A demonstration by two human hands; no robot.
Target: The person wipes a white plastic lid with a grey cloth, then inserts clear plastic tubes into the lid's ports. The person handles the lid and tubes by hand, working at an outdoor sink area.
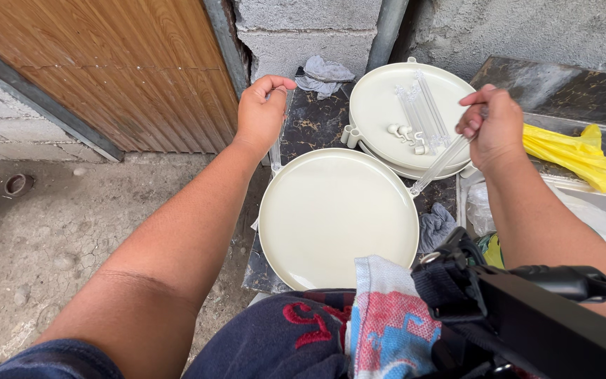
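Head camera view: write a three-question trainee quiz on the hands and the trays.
1. True or false: the right hand grips a clear plastic rod.
2. Which tray carries the loose clear rods and small fittings? A) the near round cream tray B) the far round cream tray
3. Fill in: the left hand closes on a clear rod at the near tray's far-____ rim.

Key: 1 true; 2 B; 3 left.

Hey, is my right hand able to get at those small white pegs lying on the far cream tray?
Probably yes. The right hand hovers at the far tray edge, beside the pegs, with nothing between them. But it already grips a clear rod.
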